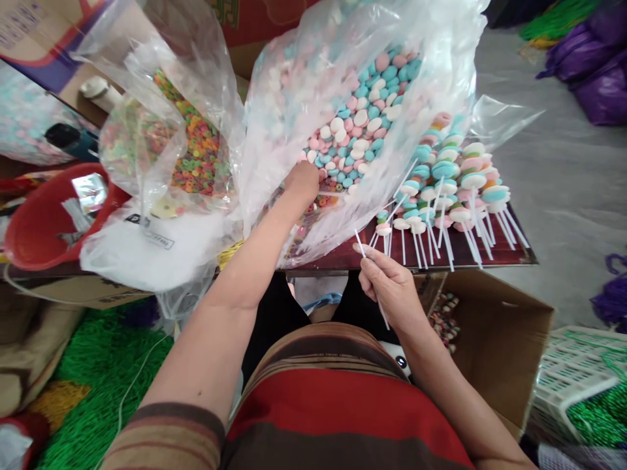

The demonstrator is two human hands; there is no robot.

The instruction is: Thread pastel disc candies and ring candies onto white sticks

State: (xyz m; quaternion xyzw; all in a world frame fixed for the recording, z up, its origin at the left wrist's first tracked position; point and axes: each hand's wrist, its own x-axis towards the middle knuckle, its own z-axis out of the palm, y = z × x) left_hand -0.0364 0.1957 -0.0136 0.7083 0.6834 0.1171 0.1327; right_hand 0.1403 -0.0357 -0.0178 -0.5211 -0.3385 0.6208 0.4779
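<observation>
My left hand (304, 179) reaches into a large clear plastic bag (274, 124) on the table. It touches a heap of pink, white and blue button-shaped pieces (360, 121), and its fingertips are hidden. Just below that hand, small orange and red ring-shaped pieces (327, 200) show at the bag's edge. Between the thumb and fingers of my right hand (389, 281) is a thin white stick (361, 244), tilted, with nothing threaded on its visible top end. Beside this hand lie several sticks threaded with stacked pieces (443, 173), their bare ends pointing towards me over the table's edge.
A second clear bag of colourful rings (198, 147) stands on the left, near a red bowl (29, 225). Under the table's right end is an open cardboard box (499, 326) with some pieces inside. A white plastic basket (563, 365) stands on the floor at right.
</observation>
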